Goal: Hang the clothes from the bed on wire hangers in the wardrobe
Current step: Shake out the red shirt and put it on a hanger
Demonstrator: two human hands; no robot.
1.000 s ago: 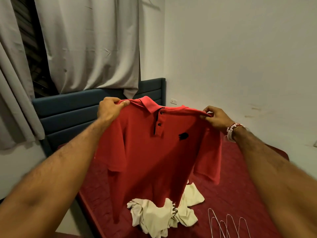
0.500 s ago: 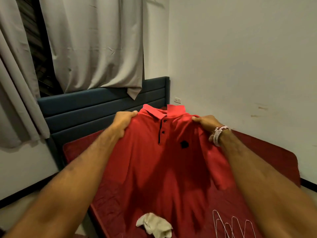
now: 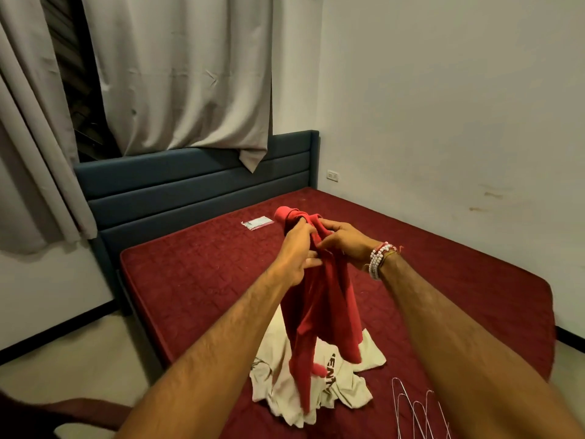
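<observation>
A red polo shirt [image 3: 319, 299] hangs folded lengthwise above the bed, its two shoulders brought together. My left hand [image 3: 297, 251] and my right hand [image 3: 343, 242] both grip it near the collar, close together. Its hem dangles over a crumpled cream T-shirt [image 3: 345, 384] with dark lettering lying on the dark red mattress [image 3: 202, 280]. Several wire hangers [image 3: 418, 413] lie on the mattress at the lower right, partly behind my right forearm. No wardrobe is in view.
A blue padded headboard [image 3: 177, 191] stands behind the bed under grey curtains [image 3: 183, 74]. A small clear packet [image 3: 257, 222] lies on the mattress near the headboard. White walls close the right side. A dark red chair arm [image 3: 72, 413] shows at the bottom left.
My hands have moved together, folding the spread-out polo shirt in half shoulder to shoulder. The shirt has dropped lower, and more of the bed shows.
</observation>
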